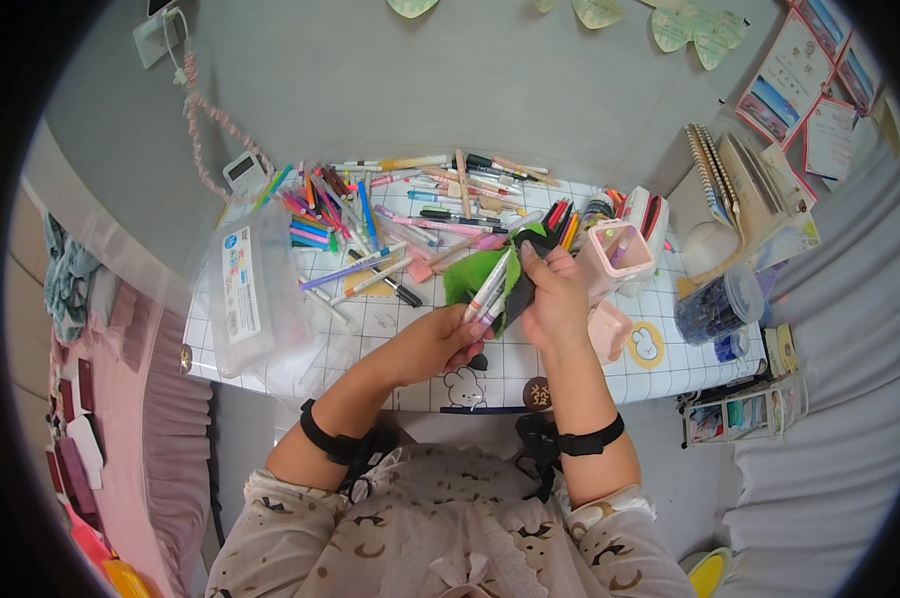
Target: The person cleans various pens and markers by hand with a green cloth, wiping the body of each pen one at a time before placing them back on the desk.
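Observation:
My left hand (438, 342) grips white marker pens (492, 287), their upper ends lying against a green and dark cloth (465, 278). My right hand (554, 295) pinches the dark part of this cloth near its top, thumb over it. Many pens and markers (330, 202) lie in loose heaps behind my hands, on a desk with a white grid-patterned cover (420, 389). Beside my right hand stands a pink pen holder (620, 254) with a few pens in it. A black pen (385, 278) lies to the left of the green cloth.
A clear plastic case (252, 291) lies at the desk's left. At the right are a jar of dark blue items (719, 303), a pink and white pencil case (646, 209) and upright spiral notebooks (707, 176). A small white digital device (246, 173) is at the back left.

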